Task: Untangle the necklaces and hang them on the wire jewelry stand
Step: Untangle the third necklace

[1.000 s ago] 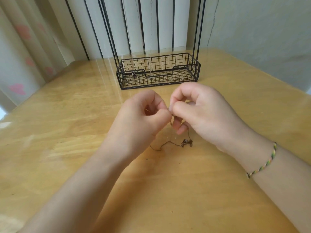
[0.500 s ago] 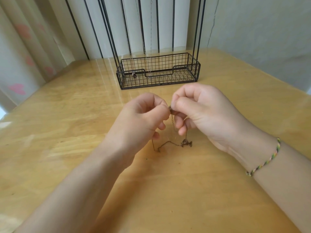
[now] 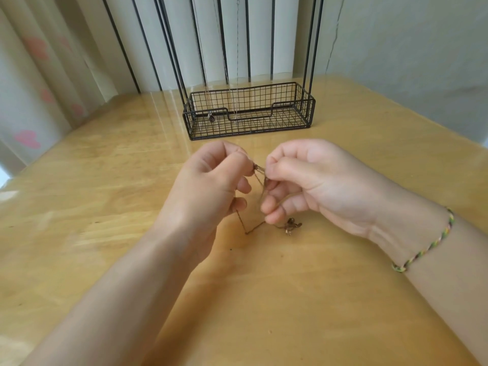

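**Above the tabletop, two hands are working a knot loose**

Nearest the camera, a woven multicoloured thread bracelet (image 3: 427, 244) is circling the right wrist. Just beyond it, over the glossy yellow wooden table (image 3: 105, 194), the left hand (image 3: 211, 186) and the right hand (image 3: 311, 178) are meeting almost fingertip to fingertip. Each is pinching the thin bronze-coloured chain necklace (image 3: 253, 228) at a small tangle (image 3: 260, 169) held up between them. Below the hands, the slack chain is trailing down onto the table, bending sharply and ending in a small dark cluster (image 3: 291, 226), clasp or charm, too small to tell.

Farther back, well apart from the hands, the black wire jewelry stand (image 3: 248, 112) is standing with its mesh basket base on the table. Fine pale chains (image 3: 237, 62) are already hanging down into it, one carrying a small dark pendant (image 3: 211, 117).

Pulling the two pinches straight apart is likely to be cinching the knot tighter, and a sharp tug is risking a snapped link. The slack beside the right hand's lower fingers could also be snagging and looping back into the tangle.
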{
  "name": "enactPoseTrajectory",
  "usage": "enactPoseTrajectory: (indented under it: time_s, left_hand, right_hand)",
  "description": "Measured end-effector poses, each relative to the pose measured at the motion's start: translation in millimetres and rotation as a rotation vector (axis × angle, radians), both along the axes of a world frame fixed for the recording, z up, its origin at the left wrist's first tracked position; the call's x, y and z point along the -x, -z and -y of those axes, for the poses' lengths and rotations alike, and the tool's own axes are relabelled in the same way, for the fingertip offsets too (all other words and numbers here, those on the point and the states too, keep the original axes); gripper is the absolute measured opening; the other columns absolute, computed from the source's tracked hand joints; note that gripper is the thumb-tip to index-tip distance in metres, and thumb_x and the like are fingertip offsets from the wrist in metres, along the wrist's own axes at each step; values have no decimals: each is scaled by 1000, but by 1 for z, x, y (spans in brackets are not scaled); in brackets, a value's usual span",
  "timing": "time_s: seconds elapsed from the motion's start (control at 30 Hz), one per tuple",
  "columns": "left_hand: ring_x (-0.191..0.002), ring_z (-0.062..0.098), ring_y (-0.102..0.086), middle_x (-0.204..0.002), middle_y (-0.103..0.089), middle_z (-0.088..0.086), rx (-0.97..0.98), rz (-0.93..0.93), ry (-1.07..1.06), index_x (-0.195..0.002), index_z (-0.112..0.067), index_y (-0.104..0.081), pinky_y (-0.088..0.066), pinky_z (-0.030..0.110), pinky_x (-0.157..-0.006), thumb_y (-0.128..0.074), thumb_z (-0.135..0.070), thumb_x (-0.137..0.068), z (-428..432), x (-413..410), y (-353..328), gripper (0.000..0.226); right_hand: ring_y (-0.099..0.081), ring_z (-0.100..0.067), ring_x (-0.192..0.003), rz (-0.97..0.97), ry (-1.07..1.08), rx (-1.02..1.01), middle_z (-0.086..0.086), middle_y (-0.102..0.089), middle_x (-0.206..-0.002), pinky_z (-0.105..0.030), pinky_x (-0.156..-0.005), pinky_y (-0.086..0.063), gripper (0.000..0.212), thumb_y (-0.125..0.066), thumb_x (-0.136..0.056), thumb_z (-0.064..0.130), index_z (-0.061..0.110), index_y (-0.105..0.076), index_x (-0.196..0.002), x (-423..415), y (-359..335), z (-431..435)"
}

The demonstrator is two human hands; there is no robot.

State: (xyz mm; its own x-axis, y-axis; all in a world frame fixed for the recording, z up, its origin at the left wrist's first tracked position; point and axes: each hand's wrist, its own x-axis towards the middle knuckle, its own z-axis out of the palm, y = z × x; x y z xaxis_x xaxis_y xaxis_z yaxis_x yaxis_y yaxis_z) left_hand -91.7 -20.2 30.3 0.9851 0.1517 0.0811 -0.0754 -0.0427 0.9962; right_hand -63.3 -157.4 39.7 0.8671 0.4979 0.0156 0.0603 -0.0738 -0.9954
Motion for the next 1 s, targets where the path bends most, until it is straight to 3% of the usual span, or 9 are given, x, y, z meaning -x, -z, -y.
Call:
enactPoseTrajectory:
  time_s: [0.13, 0.23, 0.37, 0.47, 0.57, 0.83, 1.0]
  left_hand:
    - [-54, 5, -49, -57, -54, -8, -75, -50, 89, -67, -20, -56, -40, 23, -51, -52, -10, -88, 1, 2, 1, 24]
    - [-55, 5, -49, -58, -54, -8, -99, -62, 85, -65, -19, -56, -40, 23, -52, -53, -10, -86, 0, 1, -1, 24]
    - [-55, 6, -48, -61, -56, -7, 31, -74, 106, -65, -20, -55, -40, 18, -46, -52, -9, -85, -3, 1, -4, 23]
    - [-54, 7, -47, -63, -55, -5, 137, -100, 111, -64, -20, -55, -38, 17, -42, -51, -8, -85, -4, 1, -5, 25]
    - [-53, 7, -47, -63, -55, -4, 175, -104, 73, -64, -19, -56, -37, 16, -41, -52, -7, -85, -6, -1, -5, 25]
    - [-52, 6, -50, -62, -57, -7, 229, -122, 78, -65, -22, -57, -39, 16, -42, -54, -10, -86, -2, 0, -3, 24]
    - [-53, 5, -49, -65, -56, -8, 160, -72, 72, -68, -22, -58, -40, 17, -44, -57, -9, -83, -1, 1, -2, 20]
  right_hand:
    - [-63, -22, -61, -6, 55, -57, -18, -57, -77, -36, -57, -57, 19, -43, -91, -3, 4, -50, -75, -3, -1, 1]
    - [-60, -18, -55, -34, 55, -90, -16, -57, -74, -30, -49, -54, 19, -43, -91, -4, 3, -49, -74, -3, 0, 0]
    - [-41, -11, -44, -71, 77, -131, -6, -49, -59, -17, -36, -29, 20, -46, -88, -6, 5, -48, -71, -5, 1, 2]
    - [-34, -5, -41, -99, 120, -178, -11, -50, -74, -15, -35, -20, 18, -48, -85, -10, 5, -50, -75, -7, 0, 3]
    - [-31, -4, -40, -97, 160, -181, -14, -48, -82, -15, -34, -19, 21, -50, -81, -14, 7, -52, -78, -8, -2, 6]
    - [-34, -1, -34, 84, 200, -3, 5, -47, -57, -10, -34, -23, 7, -65, -82, 12, 14, -64, -76, -3, -1, 4]
    - [-41, 2, -40, 233, 206, 37, 15, -48, -46, -6, -40, -30, 9, -70, -80, 11, 13, -66, -72, 0, 0, 1]
